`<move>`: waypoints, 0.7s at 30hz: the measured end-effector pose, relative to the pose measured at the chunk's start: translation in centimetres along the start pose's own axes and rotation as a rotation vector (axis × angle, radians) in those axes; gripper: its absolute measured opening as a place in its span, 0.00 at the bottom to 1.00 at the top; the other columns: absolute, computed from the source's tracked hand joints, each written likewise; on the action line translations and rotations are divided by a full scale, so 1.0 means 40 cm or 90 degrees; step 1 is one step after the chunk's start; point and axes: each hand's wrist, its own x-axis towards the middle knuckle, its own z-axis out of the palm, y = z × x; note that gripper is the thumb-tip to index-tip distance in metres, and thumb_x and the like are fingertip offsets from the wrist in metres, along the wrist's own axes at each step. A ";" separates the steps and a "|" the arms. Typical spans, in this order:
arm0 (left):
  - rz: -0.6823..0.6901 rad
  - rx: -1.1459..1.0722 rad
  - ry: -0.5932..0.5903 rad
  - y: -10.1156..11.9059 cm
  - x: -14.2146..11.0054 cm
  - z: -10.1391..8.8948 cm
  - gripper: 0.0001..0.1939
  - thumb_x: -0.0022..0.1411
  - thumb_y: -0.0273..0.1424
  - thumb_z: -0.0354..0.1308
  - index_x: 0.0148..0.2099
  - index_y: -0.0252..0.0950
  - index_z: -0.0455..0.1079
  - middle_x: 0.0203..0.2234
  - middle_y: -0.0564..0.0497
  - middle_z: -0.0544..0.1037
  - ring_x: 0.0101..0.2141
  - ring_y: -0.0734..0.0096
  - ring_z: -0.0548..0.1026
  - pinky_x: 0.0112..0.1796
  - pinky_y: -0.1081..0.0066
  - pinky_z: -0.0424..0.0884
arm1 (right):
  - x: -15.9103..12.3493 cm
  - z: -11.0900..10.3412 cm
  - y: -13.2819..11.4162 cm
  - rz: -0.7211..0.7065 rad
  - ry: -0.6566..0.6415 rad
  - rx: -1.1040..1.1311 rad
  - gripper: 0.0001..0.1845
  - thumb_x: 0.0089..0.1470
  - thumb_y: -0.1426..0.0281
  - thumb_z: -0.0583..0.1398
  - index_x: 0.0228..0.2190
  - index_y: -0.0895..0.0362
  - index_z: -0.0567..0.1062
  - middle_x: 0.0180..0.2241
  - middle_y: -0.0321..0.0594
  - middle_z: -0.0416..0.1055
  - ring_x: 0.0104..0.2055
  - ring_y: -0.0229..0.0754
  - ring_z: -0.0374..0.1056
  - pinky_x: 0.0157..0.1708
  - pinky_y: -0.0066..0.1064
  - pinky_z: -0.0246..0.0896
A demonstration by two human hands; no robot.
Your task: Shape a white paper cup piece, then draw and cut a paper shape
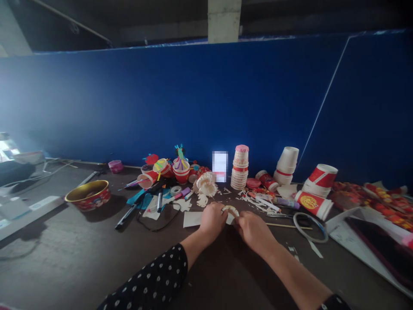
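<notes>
My left hand [213, 220] and my right hand [253, 228] meet low over the dark table. Between them they grip a curved, off-white paper piece [231, 210] with a ridged edge, arched upward like part of a ring. Fingers of both hands are closed on its two ends, and the fingertips are partly hidden. Beside my left hand lies a flat white paper sheet [192, 219]. A crumpled, frilled white paper shape [206, 186] sits behind the hands. To the right of my right hand, a thin wooden stick [284, 225] lies on the table.
A stack of paper cups [239, 170] stands behind the hands, with white cups [286, 165] farther right. Paper scraps [258, 201] and markers [159, 201] litter the table. A red-gold bowl [88, 197] stands left; a coiled cable [311, 228] and a white tray [338, 224] lie right.
</notes>
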 end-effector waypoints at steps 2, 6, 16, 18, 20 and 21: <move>-0.009 0.008 -0.015 0.003 -0.001 -0.004 0.11 0.56 0.27 0.48 0.27 0.32 0.71 0.27 0.46 0.75 0.32 0.67 0.70 0.34 0.71 0.61 | 0.000 -0.001 0.000 -0.001 -0.001 0.002 0.14 0.55 0.73 0.50 0.27 0.59 0.75 0.29 0.45 0.71 0.34 0.42 0.66 0.34 0.28 0.54; -0.005 0.021 -0.020 0.005 -0.002 -0.003 0.12 0.57 0.28 0.47 0.28 0.31 0.71 0.27 0.45 0.75 0.30 0.67 0.69 0.33 0.71 0.61 | 0.001 -0.003 -0.001 0.005 -0.005 0.013 0.14 0.55 0.73 0.51 0.27 0.59 0.75 0.30 0.45 0.71 0.34 0.42 0.66 0.34 0.28 0.55; 0.025 -0.021 0.007 0.002 -0.010 0.005 0.12 0.54 0.32 0.51 0.40 0.34 0.68 0.34 0.45 0.73 0.36 0.64 0.70 0.37 0.70 0.63 | 0.002 -0.001 0.001 0.006 -0.008 0.006 0.15 0.55 0.72 0.50 0.29 0.59 0.75 0.30 0.45 0.72 0.35 0.41 0.66 0.35 0.27 0.54; 0.043 -0.020 -0.007 0.002 -0.011 0.001 0.09 0.56 0.30 0.48 0.35 0.35 0.69 0.32 0.47 0.74 0.35 0.66 0.70 0.37 0.71 0.63 | 0.002 -0.003 0.000 0.007 -0.013 0.006 0.15 0.55 0.73 0.50 0.28 0.58 0.75 0.31 0.45 0.72 0.35 0.41 0.66 0.35 0.27 0.54; 0.043 -0.014 -0.014 0.003 -0.011 -0.001 0.10 0.57 0.29 0.46 0.32 0.34 0.69 0.30 0.47 0.74 0.34 0.66 0.70 0.37 0.71 0.63 | 0.002 -0.006 0.000 0.005 -0.012 0.005 0.15 0.55 0.73 0.49 0.28 0.58 0.75 0.30 0.45 0.71 0.35 0.41 0.66 0.34 0.27 0.54; 0.038 -0.010 -0.017 0.003 -0.010 -0.001 0.11 0.57 0.29 0.46 0.32 0.34 0.69 0.30 0.47 0.74 0.34 0.66 0.70 0.37 0.70 0.63 | 0.002 -0.006 0.000 0.002 -0.011 0.004 0.15 0.55 0.73 0.49 0.28 0.58 0.75 0.30 0.44 0.71 0.35 0.41 0.66 0.34 0.27 0.54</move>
